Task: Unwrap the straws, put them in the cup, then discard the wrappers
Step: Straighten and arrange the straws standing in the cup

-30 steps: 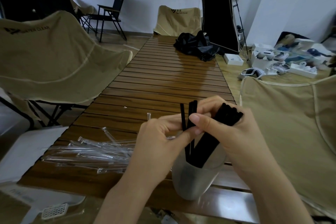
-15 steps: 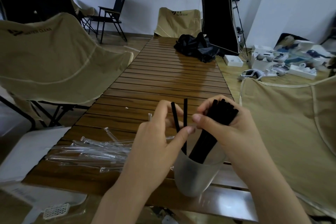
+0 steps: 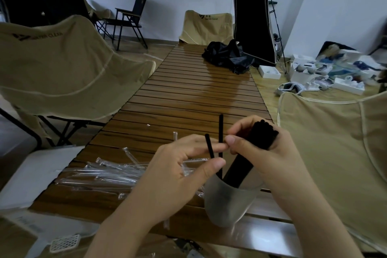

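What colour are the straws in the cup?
Black straws, in a frosted cup; head view.

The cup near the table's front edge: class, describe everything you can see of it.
The cup is a frosted, see-through tumbler that looks like plastic, wider at its open rim than at its base. It stands on the wooden slat table near the front edge. A bundle of black straws leans inside, gripped higher up by the right hand. Neither hand visibly touches the cup itself.
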A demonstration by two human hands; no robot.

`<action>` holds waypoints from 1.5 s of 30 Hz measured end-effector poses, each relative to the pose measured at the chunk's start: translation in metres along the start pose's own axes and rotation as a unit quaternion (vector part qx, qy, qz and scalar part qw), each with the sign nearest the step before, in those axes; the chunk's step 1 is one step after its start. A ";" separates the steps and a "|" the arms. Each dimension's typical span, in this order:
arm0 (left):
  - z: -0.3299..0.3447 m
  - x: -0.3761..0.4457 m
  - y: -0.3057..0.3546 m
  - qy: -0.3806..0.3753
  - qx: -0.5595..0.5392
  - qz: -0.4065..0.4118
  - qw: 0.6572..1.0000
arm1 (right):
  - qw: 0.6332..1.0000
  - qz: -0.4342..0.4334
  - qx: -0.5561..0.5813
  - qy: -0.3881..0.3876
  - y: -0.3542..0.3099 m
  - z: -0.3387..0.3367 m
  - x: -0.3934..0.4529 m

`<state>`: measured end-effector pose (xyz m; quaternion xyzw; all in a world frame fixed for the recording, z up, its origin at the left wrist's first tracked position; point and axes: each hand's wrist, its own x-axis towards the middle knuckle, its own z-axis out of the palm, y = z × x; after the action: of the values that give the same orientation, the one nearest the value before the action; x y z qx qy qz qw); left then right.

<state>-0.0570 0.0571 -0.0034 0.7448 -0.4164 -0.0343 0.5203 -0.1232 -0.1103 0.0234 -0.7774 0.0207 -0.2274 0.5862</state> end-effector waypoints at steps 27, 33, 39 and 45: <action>0.004 0.006 -0.012 0.252 0.179 0.033 0.950 | 0.999 -0.029 0.018 -0.019 0.011 -0.005 0.001; 0.001 0.003 -0.011 0.275 0.232 0.025 0.933 | 0.996 -0.042 0.073 -0.014 0.010 -0.004 -0.002; -0.015 0.002 -0.017 0.301 0.221 -0.026 0.927 | 0.992 -0.057 0.105 -0.026 0.009 -0.002 -0.004; -0.020 -0.001 -0.024 0.306 0.215 -0.074 0.925 | 0.992 -0.053 0.113 -0.027 0.008 -0.002 -0.004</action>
<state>-0.0338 0.0752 -0.0145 0.8416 -0.1781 0.2472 0.4459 -0.1256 -0.1131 0.0155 -0.7121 -0.0622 -0.2385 0.6574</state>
